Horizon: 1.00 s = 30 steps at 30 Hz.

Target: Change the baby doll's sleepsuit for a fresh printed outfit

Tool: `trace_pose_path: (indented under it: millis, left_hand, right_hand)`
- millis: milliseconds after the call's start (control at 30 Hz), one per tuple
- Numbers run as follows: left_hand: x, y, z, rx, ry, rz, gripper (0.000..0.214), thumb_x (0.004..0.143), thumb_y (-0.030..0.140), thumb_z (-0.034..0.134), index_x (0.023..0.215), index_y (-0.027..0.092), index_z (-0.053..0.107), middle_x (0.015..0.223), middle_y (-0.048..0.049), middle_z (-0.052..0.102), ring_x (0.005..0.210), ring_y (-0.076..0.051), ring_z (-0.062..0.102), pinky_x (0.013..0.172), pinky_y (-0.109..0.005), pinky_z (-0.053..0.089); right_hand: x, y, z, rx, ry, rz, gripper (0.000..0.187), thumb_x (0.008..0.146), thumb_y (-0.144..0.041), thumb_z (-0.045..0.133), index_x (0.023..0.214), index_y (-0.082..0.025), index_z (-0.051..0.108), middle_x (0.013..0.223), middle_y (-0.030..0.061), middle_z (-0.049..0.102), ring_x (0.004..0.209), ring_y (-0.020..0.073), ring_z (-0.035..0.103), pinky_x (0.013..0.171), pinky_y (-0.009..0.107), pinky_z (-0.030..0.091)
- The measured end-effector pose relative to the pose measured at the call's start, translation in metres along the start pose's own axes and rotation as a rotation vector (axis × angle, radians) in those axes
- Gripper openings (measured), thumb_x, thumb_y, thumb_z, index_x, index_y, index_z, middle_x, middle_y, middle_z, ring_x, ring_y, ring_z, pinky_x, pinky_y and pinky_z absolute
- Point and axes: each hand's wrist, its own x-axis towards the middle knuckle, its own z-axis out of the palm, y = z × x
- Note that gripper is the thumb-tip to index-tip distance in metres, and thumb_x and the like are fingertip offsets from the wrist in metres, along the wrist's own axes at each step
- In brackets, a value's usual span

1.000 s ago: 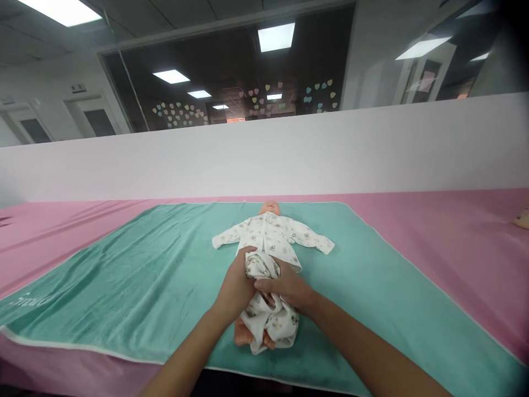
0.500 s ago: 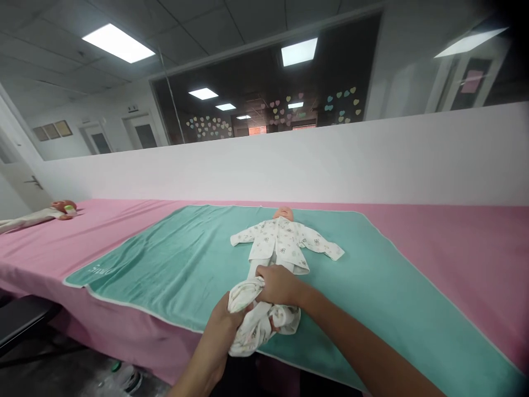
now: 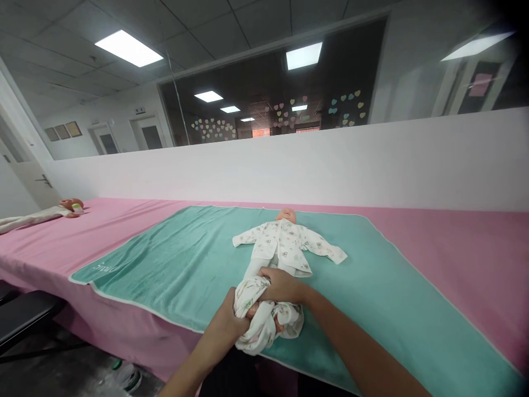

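A baby doll (image 3: pixel 286 215) lies on its back on a green towel, its head away from me. It wears a white printed jacket (image 3: pixel 276 242) with both sleeves spread out. White printed baby trousers (image 3: pixel 256 331) are bunched around its feet and lower legs at the near edge. My left hand (image 3: pixel 231 322) is closed on the left side of the bunched trousers. My right hand (image 3: pixel 283 285) lies across the doll's lower legs, its fingers closed on the upper part of the trousers. Bits of the doll's feet show between the folds.
The green towel (image 3: pixel 173 264) is spread over a pink-covered table (image 3: pixel 144 208). Another doll (image 3: pixel 71 204) lies at the far left beside a small bottle. A black chair (image 3: pixel 31 314) stands at the lower left, and a white wall (image 3: pixel 264 173) with windows rises behind the table.
The trousers' left side has come up and slightly right with my left hand, looking more gathered around the feet. My right hand stays at the legs. The view has shifted slightly.
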Motion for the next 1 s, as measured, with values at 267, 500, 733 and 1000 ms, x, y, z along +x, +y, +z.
trace_pose_path:
  millis: [267,500,733,1000]
  left_hand:
    - [0.026,-0.008,-0.031,0.283,-0.103,0.242,0.021,0.076,0.036,0.057,0.085,0.019,0.048,0.078,-0.0003,0.061,0.075,-0.018,0.057,0.062,-0.026,0.041]
    - [0.038,-0.021,-0.018,0.449,0.247,0.662,0.05,0.075,0.04,0.06,0.117,0.018,0.043,0.122,-0.013,0.045,0.108,-0.027,0.046,0.088,-0.04,0.04]
    - [0.017,0.003,-0.011,0.005,0.106,0.382,0.041,0.079,0.038,0.054,0.114,0.018,0.045,0.106,-0.0074,0.055,0.096,-0.022,0.054,0.084,-0.035,0.044]
    - [-0.003,-0.006,0.011,0.265,0.27,0.331,0.052,0.083,0.037,0.045,0.13,0.021,0.031,0.133,-0.0112,0.035,0.106,-0.025,0.051,0.078,-0.034,0.045]
  right_hand:
    - [-0.004,-0.003,-0.003,0.13,-0.005,-0.033,0.031,0.063,-0.039,0.065,0.071,-0.019,0.043,0.07,-0.0034,0.04,0.064,0.0105,0.037,0.056,0.023,0.028]
    - [-0.005,-0.006,0.004,0.242,0.072,-0.047,0.027,0.066,-0.035,0.064,0.076,-0.017,0.046,0.074,-0.0025,0.043,0.068,0.0117,0.04,0.059,0.023,0.031]
    - [0.0,-0.005,0.014,0.268,0.279,0.015,0.023,0.074,-0.039,0.055,0.078,-0.019,0.045,0.074,-0.0025,0.047,0.071,0.0131,0.044,0.061,0.024,0.033]
    - [0.007,0.002,0.022,0.182,0.438,0.091,0.019,0.073,-0.035,0.054,0.077,-0.019,0.043,0.071,-0.0042,0.046,0.069,0.0129,0.046,0.061,0.023,0.033]
